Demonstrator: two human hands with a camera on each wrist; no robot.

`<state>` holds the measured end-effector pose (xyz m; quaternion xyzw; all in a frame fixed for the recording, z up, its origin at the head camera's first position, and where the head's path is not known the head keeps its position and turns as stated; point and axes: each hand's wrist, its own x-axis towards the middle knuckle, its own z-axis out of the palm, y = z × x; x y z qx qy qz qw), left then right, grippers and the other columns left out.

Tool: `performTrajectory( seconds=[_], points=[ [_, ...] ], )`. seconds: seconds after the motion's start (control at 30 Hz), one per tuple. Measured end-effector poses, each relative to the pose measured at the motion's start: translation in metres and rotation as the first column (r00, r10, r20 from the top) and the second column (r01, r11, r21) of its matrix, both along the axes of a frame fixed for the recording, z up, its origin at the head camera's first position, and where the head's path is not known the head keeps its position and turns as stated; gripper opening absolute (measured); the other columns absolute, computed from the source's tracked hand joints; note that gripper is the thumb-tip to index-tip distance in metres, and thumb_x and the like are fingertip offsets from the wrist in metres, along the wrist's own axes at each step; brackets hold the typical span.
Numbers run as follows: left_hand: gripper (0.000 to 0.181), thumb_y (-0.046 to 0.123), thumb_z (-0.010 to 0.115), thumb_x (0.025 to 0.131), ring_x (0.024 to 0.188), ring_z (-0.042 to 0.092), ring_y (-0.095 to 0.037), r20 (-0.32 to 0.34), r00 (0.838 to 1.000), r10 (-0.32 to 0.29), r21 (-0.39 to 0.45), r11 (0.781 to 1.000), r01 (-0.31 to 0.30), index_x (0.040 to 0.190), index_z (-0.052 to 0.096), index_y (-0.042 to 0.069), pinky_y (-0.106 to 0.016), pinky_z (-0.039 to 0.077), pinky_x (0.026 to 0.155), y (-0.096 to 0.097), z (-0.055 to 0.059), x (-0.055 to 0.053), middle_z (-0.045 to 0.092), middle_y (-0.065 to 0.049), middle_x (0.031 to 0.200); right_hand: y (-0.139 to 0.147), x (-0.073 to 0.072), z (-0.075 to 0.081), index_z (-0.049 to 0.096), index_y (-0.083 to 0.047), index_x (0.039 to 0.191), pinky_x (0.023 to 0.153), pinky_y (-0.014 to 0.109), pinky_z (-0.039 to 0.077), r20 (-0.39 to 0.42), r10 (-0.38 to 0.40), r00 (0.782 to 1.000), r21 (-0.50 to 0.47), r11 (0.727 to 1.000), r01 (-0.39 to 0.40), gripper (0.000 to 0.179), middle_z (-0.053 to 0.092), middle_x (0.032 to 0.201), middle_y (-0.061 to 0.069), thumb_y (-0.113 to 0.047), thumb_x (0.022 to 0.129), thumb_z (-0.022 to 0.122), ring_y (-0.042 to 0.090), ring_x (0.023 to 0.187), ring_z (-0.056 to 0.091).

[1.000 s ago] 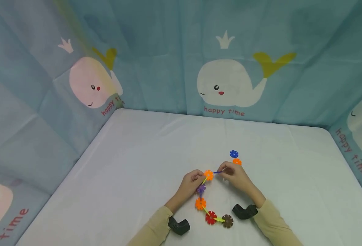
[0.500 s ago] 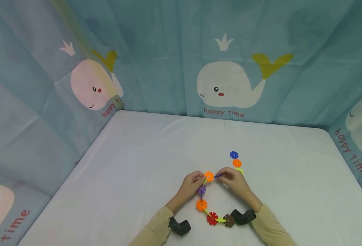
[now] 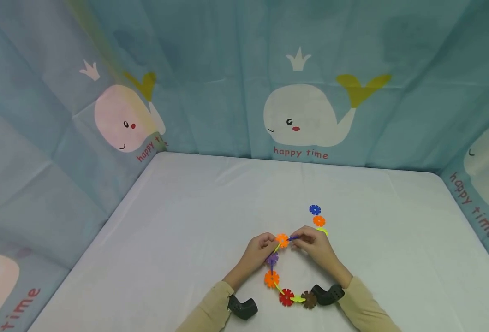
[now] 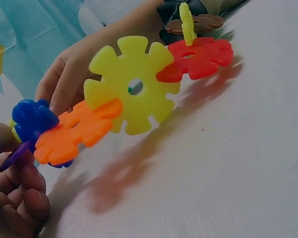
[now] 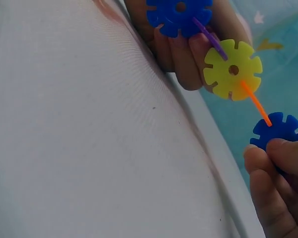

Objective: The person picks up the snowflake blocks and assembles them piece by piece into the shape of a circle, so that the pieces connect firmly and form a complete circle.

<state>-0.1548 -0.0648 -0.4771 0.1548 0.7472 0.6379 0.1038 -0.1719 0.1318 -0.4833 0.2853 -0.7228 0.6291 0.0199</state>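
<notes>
A chain of notched plastic snowflake discs curves between the hands in the head view. My left hand [image 3: 256, 253] grips it near the yellow disc below the upper orange disc [image 3: 282, 240]. My right hand [image 3: 317, 244] pinches a blue disc [image 5: 275, 133], held edge-on against that orange disc; the right wrist view shows the two meeting. Further down the chain are a purple disc [image 3: 272, 257], another orange disc [image 4: 77, 131], a yellow disc [image 4: 134, 87], a red disc [image 4: 201, 58] and a brown disc [image 3: 309, 299] at the end. The left fingers partly hide the chain's middle.
Beyond the right hand lie a loose blue disc [image 3: 315, 210], an orange disc [image 3: 319, 221] and a partly hidden yellow disc [image 3: 321, 229]. Black wrist devices [image 3: 243, 308] sit at both cuffs. The white table [image 3: 194, 207] is bordered by whale-print cloth [image 3: 211, 92].
My right hand has shifted slightly nearer, uncovering the loose orange disc and part of a yellow one. My left hand keeps its grip almost in place. The blue disc stays at the orange disc.
</notes>
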Motion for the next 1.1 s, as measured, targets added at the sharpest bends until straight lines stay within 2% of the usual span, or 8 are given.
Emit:
performTrajectory(
  seconds=[0.23, 0.43, 0.6, 0.7, 0.87, 0.97, 1.1],
  points=[
    [0.015, 0.007, 0.050, 0.091, 0.043, 0.037, -0.010, 0.001, 0.999, -0.043, 0.018, 0.999, 0.043, 0.086, 0.054, -0.007, -0.020, 0.033, 0.041, -0.002, 0.000, 0.000, 0.043, 0.000, 0.054, -0.001, 0.001, 0.000, 0.062, 0.010, 0.081, 0.056, 0.031, 0.050, -0.064, -0.014, 0.998, 0.025, 1.000, 0.015, 0.014, 0.060, 0.075, 0.018, 0.021, 0.074, 0.058, 0.030, 0.060, 0.060],
    [0.014, 0.007, 0.051, 0.091, 0.043, 0.036, -0.008, -0.006, 0.998, -0.067, -0.016, 0.998, 0.067, 0.084, 0.055, -0.004, -0.018, 0.031, 0.041, -0.005, 0.001, 0.000, 0.042, -0.001, 0.054, 0.001, -0.001, -0.004, 0.062, 0.011, 0.081, 0.052, 0.033, 0.049, -0.110, 0.061, 0.992, -0.002, 0.998, -0.062, 0.014, 0.058, 0.074, 0.019, 0.022, 0.074, 0.057, 0.029, 0.059, 0.059],
    [0.014, 0.007, 0.051, 0.091, 0.044, 0.033, -0.004, -0.012, 0.992, -0.122, -0.033, 0.992, 0.122, 0.084, 0.055, -0.004, -0.018, 0.029, 0.042, -0.005, 0.000, -0.003, 0.038, 0.001, 0.053, 0.007, -0.004, -0.009, 0.062, 0.011, 0.082, 0.053, 0.033, 0.050, -0.055, 0.101, 0.993, -0.028, 0.994, -0.103, 0.013, 0.059, 0.075, 0.019, 0.021, 0.076, 0.056, 0.029, 0.059, 0.060],
    [0.013, 0.006, 0.050, 0.091, 0.045, 0.032, -0.002, -0.046, 0.987, -0.151, -0.055, 0.987, 0.148, 0.084, 0.055, -0.005, -0.018, 0.029, 0.044, -0.004, 0.001, -0.004, 0.038, 0.003, 0.053, 0.011, -0.003, -0.010, 0.061, 0.012, 0.084, 0.054, 0.034, 0.050, -0.003, 0.132, 0.991, -0.034, 0.991, -0.132, 0.011, 0.060, 0.075, 0.020, 0.019, 0.078, 0.055, 0.029, 0.060, 0.060],
    [0.013, 0.004, 0.050, 0.091, 0.044, 0.033, -0.002, -0.058, 0.984, -0.167, -0.057, 0.985, 0.163, 0.084, 0.055, -0.005, -0.017, 0.029, 0.044, -0.002, 0.002, -0.003, 0.040, 0.001, 0.052, 0.012, -0.002, -0.010, 0.060, 0.014, 0.083, 0.053, 0.036, 0.049, 0.007, 0.162, 0.987, -0.062, 0.985, -0.161, 0.011, 0.060, 0.075, 0.022, 0.020, 0.078, 0.054, 0.031, 0.060, 0.060],
    [0.015, 0.006, 0.049, 0.092, 0.043, 0.034, -0.004, -0.033, 0.988, -0.153, -0.033, 0.988, 0.152, 0.086, 0.055, -0.006, -0.018, 0.030, 0.042, -0.001, 0.004, -0.003, 0.039, 0.001, 0.052, 0.012, -0.003, -0.011, 0.061, 0.011, 0.084, 0.053, 0.033, 0.049, -0.017, 0.116, 0.993, -0.041, 0.992, -0.117, 0.013, 0.060, 0.076, 0.019, 0.021, 0.077, 0.055, 0.028, 0.058, 0.059],
    [0.015, 0.007, 0.048, 0.092, 0.042, 0.036, -0.008, -0.018, 0.994, -0.107, -0.009, 0.994, 0.107, 0.087, 0.054, -0.006, -0.018, 0.032, 0.041, 0.000, 0.005, -0.002, 0.040, 0.000, 0.051, 0.012, -0.010, -0.016, 0.064, 0.002, 0.091, 0.050, 0.025, 0.045, -0.100, -0.010, 0.995, 0.118, 0.993, 0.022, 0.018, 0.060, 0.084, 0.012, 0.010, 0.074, 0.066, 0.018, 0.055, 0.054]
  ],
)
